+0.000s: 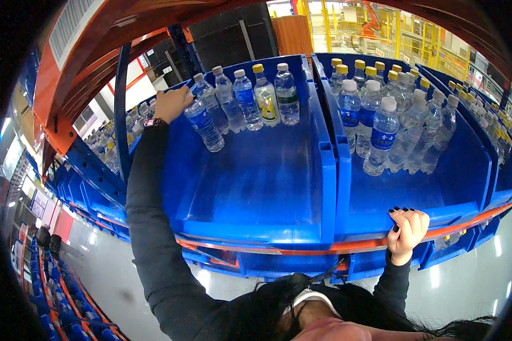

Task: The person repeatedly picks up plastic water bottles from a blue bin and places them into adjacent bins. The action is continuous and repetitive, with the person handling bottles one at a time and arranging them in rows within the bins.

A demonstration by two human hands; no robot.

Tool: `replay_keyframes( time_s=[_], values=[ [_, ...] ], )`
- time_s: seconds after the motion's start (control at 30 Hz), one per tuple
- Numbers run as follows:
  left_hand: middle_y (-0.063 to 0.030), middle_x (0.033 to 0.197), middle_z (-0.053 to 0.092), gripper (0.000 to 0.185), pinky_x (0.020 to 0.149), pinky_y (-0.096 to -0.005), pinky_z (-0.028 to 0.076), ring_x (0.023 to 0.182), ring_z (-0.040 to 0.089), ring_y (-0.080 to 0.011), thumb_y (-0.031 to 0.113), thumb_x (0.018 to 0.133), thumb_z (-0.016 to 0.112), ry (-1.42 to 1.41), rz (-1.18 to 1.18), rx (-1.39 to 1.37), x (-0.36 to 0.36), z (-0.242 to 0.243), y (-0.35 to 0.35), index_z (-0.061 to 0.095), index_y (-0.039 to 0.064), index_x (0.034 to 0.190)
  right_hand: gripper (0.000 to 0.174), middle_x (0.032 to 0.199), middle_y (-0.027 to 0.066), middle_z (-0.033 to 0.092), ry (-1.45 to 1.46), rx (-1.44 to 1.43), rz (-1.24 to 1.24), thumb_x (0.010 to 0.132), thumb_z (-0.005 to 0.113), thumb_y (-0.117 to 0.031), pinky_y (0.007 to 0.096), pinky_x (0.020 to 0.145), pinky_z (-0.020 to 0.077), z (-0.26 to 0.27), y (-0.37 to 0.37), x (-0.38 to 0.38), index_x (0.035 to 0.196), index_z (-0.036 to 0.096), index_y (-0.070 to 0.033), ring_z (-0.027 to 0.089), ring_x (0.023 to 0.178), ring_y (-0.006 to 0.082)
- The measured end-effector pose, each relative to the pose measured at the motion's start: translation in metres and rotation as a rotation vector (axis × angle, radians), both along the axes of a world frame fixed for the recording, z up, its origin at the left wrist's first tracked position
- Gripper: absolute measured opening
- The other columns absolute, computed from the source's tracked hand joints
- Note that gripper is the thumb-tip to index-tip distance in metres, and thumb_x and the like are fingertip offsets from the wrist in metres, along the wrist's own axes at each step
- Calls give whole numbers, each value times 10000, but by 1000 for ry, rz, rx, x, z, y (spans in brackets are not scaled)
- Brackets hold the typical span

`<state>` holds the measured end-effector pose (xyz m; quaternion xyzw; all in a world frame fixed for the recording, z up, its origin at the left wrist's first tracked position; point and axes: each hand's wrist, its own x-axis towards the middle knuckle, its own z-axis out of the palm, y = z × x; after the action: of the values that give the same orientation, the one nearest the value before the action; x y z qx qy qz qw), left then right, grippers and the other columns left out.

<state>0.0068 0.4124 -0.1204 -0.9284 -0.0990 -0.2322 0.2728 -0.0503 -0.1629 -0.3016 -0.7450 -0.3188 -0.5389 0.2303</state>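
My left hand (pixel 173 103) holds a clear plastic water bottle (pixel 204 127) with a blue label by its top, at the left wall of a blue plastic bin (pixel 247 183). The bottle leans, its base towards the right, and my fingers hide its cap. Behind it, several more bottles stand in a row, among them a yellow-capped bottle (pixel 267 100) with a yellow-green label and a white-capped bottle (pixel 287 98) with a dark label. My right hand (pixel 409 226) has its fingers curled over the front rim of the neighbouring blue bin (pixel 362 219).
Clear bottles (pixel 384 136) with white or yellow caps crowd the back of the right-hand bin. An orange rack beam (pixel 362 246) runs below the bins' front edges. A blue upright (pixel 121 106) stands close to my left arm, and an orange beam (pixel 64 64) hangs overhead.
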Motion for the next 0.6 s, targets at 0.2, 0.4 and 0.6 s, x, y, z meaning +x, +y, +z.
replay_keyframes(
  time_s=[0.2,0.4,0.6],
  values=[
    [-93,901,667,298,753,-527,397,862,639,-281,408,897,422,-45,97,-62,35,-21,20,553,173,1027,201,767,39,627,19,-8,-7,773,511,-236,365,711,425,-1,-1,-1,791,651,-93,559,699,218],
    [-87,948,652,330,795,-538,397,918,624,-281,436,894,421,22,184,-3,43,-16,17,565,182,1047,193,786,42,625,17,-8,15,754,524,-228,370,701,429,-1,-2,-1,805,660,-101,561,704,227],
    [-94,989,633,340,761,-433,466,919,616,-269,409,897,477,-130,-89,108,44,18,-57,610,160,1088,198,802,15,624,10,-10,13,642,577,-178,360,679,432,0,-3,1,809,674,-131,562,719,217]
  ],
)
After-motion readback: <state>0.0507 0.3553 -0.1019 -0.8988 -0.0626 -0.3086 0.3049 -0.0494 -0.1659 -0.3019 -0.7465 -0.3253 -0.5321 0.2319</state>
